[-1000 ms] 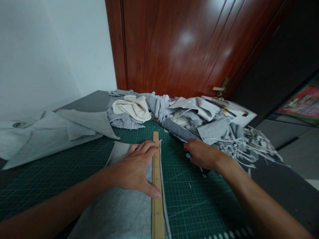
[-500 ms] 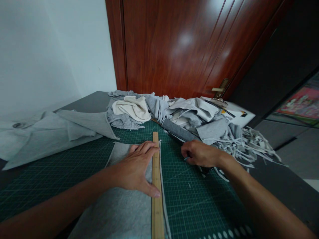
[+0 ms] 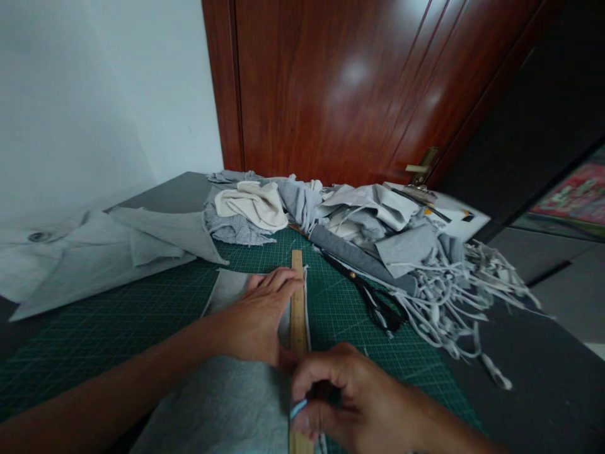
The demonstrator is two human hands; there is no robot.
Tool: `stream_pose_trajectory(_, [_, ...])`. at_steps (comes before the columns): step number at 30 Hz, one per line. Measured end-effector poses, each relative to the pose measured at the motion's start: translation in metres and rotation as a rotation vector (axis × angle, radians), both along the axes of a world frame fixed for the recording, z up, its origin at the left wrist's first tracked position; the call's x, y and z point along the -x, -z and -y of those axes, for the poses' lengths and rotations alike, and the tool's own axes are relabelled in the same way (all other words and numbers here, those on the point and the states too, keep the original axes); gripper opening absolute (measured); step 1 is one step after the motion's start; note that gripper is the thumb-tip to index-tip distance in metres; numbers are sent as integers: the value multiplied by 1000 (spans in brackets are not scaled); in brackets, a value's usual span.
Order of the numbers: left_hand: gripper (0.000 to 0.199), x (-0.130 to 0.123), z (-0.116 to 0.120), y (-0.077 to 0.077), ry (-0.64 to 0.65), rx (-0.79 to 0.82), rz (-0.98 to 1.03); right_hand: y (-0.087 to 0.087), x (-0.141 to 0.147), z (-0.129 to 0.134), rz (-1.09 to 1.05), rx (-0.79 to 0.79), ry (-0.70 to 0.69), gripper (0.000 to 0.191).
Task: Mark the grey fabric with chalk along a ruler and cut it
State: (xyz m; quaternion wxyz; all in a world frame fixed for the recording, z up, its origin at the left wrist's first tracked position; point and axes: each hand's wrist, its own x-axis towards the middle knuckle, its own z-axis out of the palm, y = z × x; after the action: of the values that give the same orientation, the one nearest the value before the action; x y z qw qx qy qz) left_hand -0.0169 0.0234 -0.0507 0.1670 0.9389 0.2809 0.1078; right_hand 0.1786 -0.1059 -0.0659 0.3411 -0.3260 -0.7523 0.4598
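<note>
My left hand (image 3: pixel 265 315) lies flat with its fingers spread, pressing a wooden ruler (image 3: pixel 298 315) onto a grey piece of fabric (image 3: pixel 236 397). The ruler runs lengthwise along the fabric's right edge. Low in the view, my right hand (image 3: pixel 350 397) is closed in a pinch over the lower ruler. Between its thumb and finger shows a small pale blue piece (image 3: pixel 299 408) resembling tailor's chalk; most of it is hidden. Beneath the fabric is a green cutting mat (image 3: pixel 142 328). Black scissors (image 3: pixel 368 293) rest on the mat to the right.
Crumpled grey and white cloth (image 3: pixel 255 205) is heaped along the back, before a brown door (image 3: pixel 321 88). A tangle of pale fabric strips (image 3: pixel 454 309) lies at the right. Larger grey cloth (image 3: pixel 118 252) covers the left side. A clipboard (image 3: pixel 458 217) sits at the back right.
My right hand has moved left and nearer, from beside the scissors to the lower ruler, with the pale blue piece in it. The scissors are now uncovered. My left hand stays on the ruler.
</note>
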Motion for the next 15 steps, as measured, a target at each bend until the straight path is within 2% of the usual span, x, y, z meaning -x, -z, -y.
stream_pose_trajectory(5, [121, -2, 2, -2, -24, 13, -21, 2, -9, 3, -90, 264, 80, 20])
stream_pose_trajectory(8, [120, -2, 2, -2, -26, 16, 7, -1, -10, 6, -96, 317, 71, 13])
stream_pose_trajectory(10, [120, -2, 3, -2, -32, 20, -5, -3, -10, 7, -59, 268, 52, 12])
stream_pose_trajectory(15, [118, -3, 3, -3, -32, 22, -8, -7, -15, 3, 61, -7, 12, 13])
